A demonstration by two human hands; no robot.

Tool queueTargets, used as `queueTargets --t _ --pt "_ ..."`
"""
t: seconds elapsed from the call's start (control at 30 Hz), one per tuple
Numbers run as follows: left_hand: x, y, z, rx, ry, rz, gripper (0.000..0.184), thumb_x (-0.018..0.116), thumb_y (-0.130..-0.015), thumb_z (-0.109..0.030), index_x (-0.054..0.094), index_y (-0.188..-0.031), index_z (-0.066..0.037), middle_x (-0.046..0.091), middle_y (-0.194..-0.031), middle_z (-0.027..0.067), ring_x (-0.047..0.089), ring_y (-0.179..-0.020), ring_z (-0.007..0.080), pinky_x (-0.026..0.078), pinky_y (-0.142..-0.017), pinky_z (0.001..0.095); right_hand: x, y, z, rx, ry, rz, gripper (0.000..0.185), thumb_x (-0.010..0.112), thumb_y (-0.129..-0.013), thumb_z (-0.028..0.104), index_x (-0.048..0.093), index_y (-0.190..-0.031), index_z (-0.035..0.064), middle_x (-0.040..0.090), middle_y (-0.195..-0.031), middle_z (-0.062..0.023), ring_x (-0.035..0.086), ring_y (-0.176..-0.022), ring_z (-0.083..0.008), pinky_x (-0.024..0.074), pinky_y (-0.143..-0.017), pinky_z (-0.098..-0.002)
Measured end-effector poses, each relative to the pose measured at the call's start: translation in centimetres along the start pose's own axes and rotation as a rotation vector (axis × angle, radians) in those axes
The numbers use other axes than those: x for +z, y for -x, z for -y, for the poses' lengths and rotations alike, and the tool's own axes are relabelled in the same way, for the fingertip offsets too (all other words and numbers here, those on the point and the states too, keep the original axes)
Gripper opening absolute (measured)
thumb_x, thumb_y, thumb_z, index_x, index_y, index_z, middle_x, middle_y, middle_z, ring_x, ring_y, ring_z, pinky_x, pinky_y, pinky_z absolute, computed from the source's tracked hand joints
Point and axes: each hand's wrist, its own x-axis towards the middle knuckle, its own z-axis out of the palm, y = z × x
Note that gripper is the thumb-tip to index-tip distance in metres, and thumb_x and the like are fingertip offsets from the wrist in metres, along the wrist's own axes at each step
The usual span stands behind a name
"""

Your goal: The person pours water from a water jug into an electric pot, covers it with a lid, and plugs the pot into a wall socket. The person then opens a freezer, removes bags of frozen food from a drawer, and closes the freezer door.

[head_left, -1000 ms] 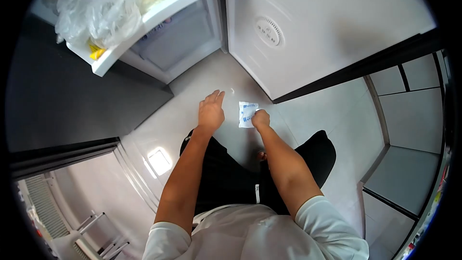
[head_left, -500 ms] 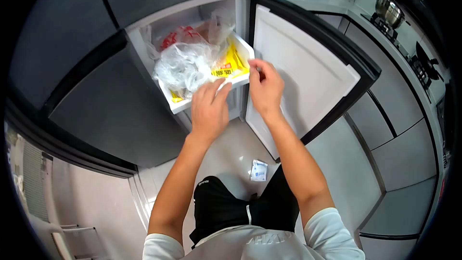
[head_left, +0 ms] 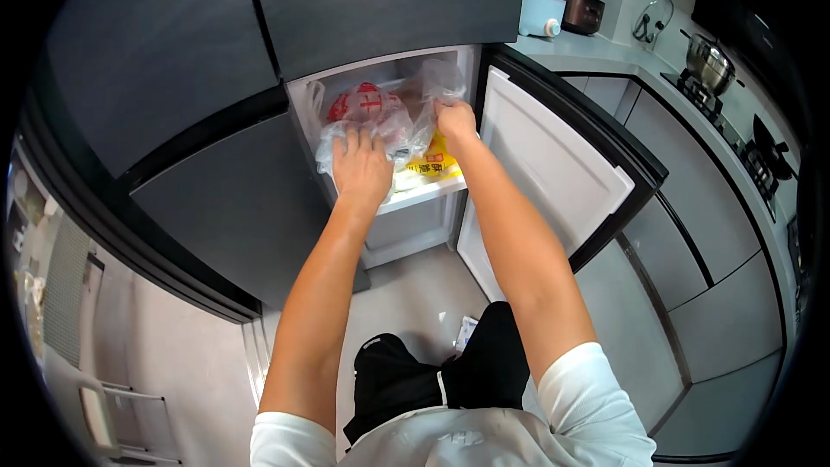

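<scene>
An open freezer drawer [head_left: 415, 197] holds clear plastic bags [head_left: 399, 125], a bag with red print [head_left: 363, 102] and a yellow packet [head_left: 435, 162]. My left hand [head_left: 361, 169] lies on the clear plastic at the drawer's left front, its fingers apart. At the right side of the drawer, my right hand [head_left: 456, 121] pinches the clear plastic above the yellow packet. A white and blue packet [head_left: 467, 329] is on the floor, partly hidden by my leg.
The freezer door [head_left: 553, 164] stands open on the right. Beyond it a counter [head_left: 596, 54] carries a light blue appliance [head_left: 542, 13] and a steel pot [head_left: 711, 63] on the stove. A metal-legged chair [head_left: 134, 393] is at lower left.
The view has tilted up from the floor to the drawer. My right hand let go of the white and blue packet, and both hands reached into the drawer onto the plastic bags.
</scene>
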Motion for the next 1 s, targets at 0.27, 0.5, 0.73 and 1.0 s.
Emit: queueTargets --t 0.27,0.5,0.73,1.0 --pt "2.2 -1.2 0.6 -0.042 -0.064 -0.032 0.057 0.072 -0.093 -0.039 0.068 -0.140 -0.006 0.062 -0.149 0.0120 0.048 -0.145 0.0322 0.033 -0.120 0.0551 -7.5 8.3 -1.0 0.044 -0.646 0.064 0.019 0.057 -0.111 0.023 0.068 -0.111 0.0066 0.063 -0.088 -0.0006 0.055 -0.074 -0.0105 0.0449 -0.065 -0.0317" --pt "1.3 -0.7 -0.3 0.053 0.085 -0.251 0.044 0.072 -0.092 -0.029 0.074 -0.129 -0.005 0.064 -0.144 0.0165 0.053 -0.140 0.0379 0.037 -0.117 0.0552 -11.2 10.9 -2.4 0.052 -0.457 -0.083 0.038 0.064 -0.108 0.039 0.068 -0.115 0.0012 0.069 -0.097 -0.0040 0.065 -0.088 -0.0162 0.0529 -0.075 -0.0350" --pt "-1.8 1.5 -1.2 0.130 0.312 -0.337 0.051 0.077 -0.090 -0.031 0.071 -0.135 -0.009 0.063 -0.145 0.0186 0.053 -0.140 0.0373 0.039 -0.114 0.0530 -9.4 10.3 -3.5 -0.293 0.452 0.116 0.047 0.068 -0.101 0.034 0.064 -0.132 -0.0010 0.073 -0.113 -0.0087 0.069 -0.095 -0.0243 0.0544 -0.087 -0.0393" --pt "-4.5 1.6 -4.5 -0.050 0.799 0.080 0.046 0.071 -0.093 -0.028 0.070 -0.133 -0.004 0.072 -0.129 0.0223 0.060 -0.128 0.0416 0.046 -0.107 0.0470 -10.5 13.1 -1.4 0.043 -1.100 0.112 0.032 0.057 -0.097 0.008 0.062 -0.128 0.0004 0.068 -0.123 -0.0103 0.066 -0.113 -0.0202 0.0530 -0.101 -0.0395"
